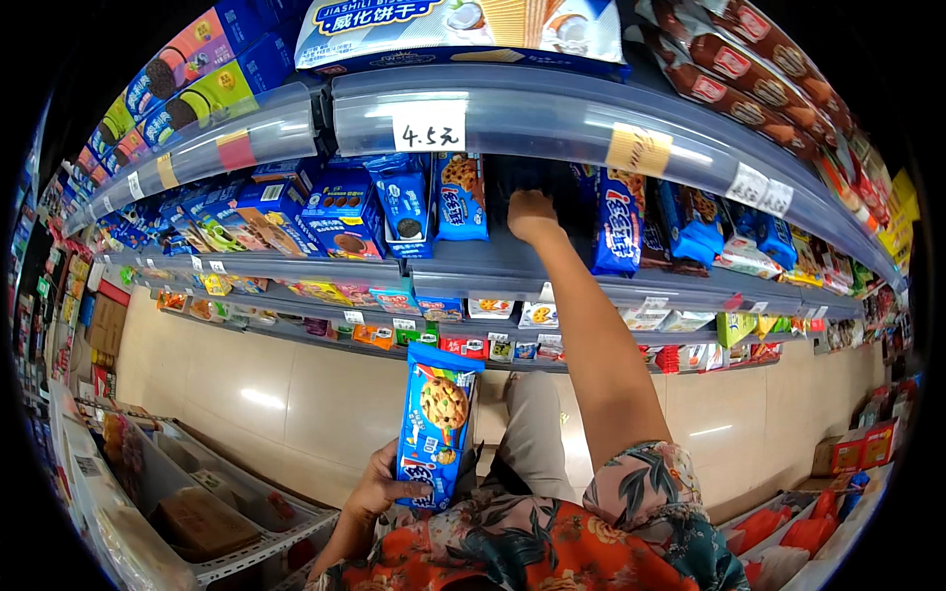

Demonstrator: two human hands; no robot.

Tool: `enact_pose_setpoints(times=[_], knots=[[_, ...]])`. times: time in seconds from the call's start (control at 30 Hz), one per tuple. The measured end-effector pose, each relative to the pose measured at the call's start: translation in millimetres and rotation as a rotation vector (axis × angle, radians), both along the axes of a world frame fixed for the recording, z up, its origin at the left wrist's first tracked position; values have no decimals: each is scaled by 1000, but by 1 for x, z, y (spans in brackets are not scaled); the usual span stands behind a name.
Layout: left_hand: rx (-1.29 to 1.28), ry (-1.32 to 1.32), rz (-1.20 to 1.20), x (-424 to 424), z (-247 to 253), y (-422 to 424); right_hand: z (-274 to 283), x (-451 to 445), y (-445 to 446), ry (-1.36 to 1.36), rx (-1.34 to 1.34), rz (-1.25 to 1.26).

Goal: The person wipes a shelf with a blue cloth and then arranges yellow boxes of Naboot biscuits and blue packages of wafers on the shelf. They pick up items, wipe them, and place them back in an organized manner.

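Note:
My left hand [388,480] grips the lower end of a blue packet of chocolate-chip cookies [441,425], held upright near my body with its printed front toward me. My right arm stretches forward, and my right hand [533,213] is inside a dark gap on the shelf. Its fingers point away into the shadow, so whatever they touch is hidden. Left of that gap stands a blue cookie packet [463,196]. To its right leans another blue cookie packet [619,221], close to my forearm.
A clear plastic shelf lip [532,111] with price tags crosses above my right hand. Wafer biscuits [458,33] lie on the upper shelf. Boxed cookies [344,210] line the left side. Lower shelves hold small snack packs [465,346]. Behind me are white bins [251,550].

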State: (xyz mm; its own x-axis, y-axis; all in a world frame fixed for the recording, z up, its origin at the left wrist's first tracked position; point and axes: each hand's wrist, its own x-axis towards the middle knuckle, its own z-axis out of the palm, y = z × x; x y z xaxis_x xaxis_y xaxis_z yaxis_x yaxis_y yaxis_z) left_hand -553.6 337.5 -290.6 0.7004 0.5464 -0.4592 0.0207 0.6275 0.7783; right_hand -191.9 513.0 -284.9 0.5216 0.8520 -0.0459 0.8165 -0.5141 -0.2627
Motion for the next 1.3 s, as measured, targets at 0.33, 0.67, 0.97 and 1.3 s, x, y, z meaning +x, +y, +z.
enact_pose_setpoints(times=[0.33,0.67,0.97,1.3], knots=[[-34,-8,17,6,-3,-4,38,-36,-72,203,-173,101],[-87,55,-4,12,-11,9,-38,29,29,118,425,124],[-168,78,35,10,-16,29,-71,94,71,7,510,144],[-106,118,152,4,-5,29,-74,93,81,-66,532,99]])
